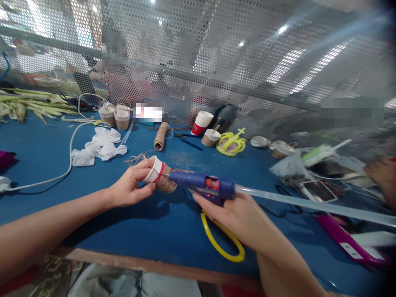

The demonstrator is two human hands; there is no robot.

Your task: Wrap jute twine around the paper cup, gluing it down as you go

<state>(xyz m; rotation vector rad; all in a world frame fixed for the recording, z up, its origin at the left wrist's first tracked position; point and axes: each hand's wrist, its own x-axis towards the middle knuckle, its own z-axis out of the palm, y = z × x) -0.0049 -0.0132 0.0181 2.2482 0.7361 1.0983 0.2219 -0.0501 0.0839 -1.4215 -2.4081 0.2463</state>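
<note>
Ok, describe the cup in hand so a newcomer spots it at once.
On the blue table, find the left hand. It grips a tilted cup, with the glue gun pointed at it. Unlike the other cups, this one is held, its red band showing next to brown twine.

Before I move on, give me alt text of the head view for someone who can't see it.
The left hand holds a tilted paper cup partly wrapped in twine, while the right hand aims a blue glue gun at it. On the blue table beyond are a twine roll and a yellow crown-shaped piece.
</note>
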